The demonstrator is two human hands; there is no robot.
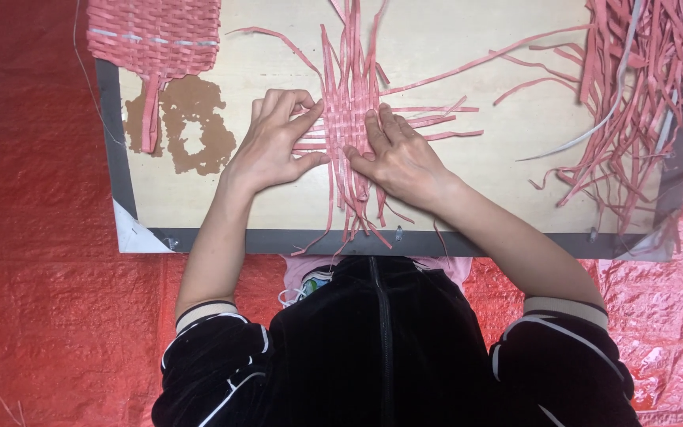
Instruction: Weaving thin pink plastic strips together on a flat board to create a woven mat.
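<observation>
Head view, straight down, close
</observation>
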